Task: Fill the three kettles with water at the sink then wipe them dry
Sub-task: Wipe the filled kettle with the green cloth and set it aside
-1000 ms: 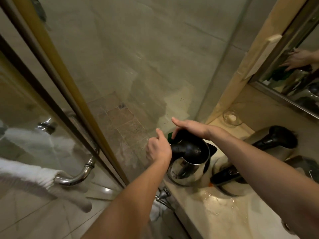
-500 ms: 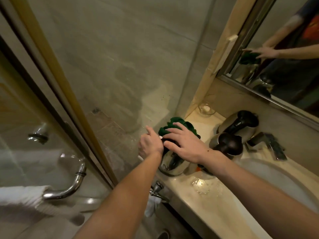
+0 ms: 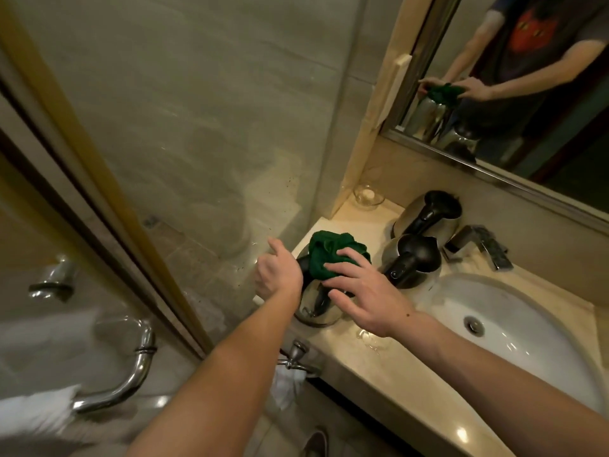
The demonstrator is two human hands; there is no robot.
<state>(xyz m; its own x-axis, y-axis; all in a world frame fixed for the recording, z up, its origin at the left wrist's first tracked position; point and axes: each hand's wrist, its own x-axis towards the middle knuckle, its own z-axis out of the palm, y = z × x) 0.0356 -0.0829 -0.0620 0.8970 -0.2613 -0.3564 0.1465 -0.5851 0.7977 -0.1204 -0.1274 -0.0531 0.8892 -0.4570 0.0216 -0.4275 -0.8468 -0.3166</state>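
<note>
Three steel kettles with black lids stand on the beige counter left of the sink [image 3: 514, 328]. The nearest kettle [image 3: 316, 308] sits at the counter's left end. My left hand [image 3: 278, 273] grips its black handle from the left. A crumpled green cloth [image 3: 333, 255] lies on its lid, and my right hand [image 3: 359, 288] presses on the cloth with spread fingers. The second kettle [image 3: 413, 263] stands just right of it, and the third kettle [image 3: 428, 214] is behind, by the wall.
A faucet [image 3: 478, 245] stands behind the sink. A small glass dish [image 3: 368, 196] sits in the counter's back corner. Water pools on the counter [image 3: 372, 338]. A glass shower door with a chrome handle [image 3: 131, 374] is at the left. A mirror [image 3: 527, 77] hangs above.
The green cloth has come up on top of the nearest kettle's lid under my right hand. The view has swung right, bringing the sink and the mirror into sight.
</note>
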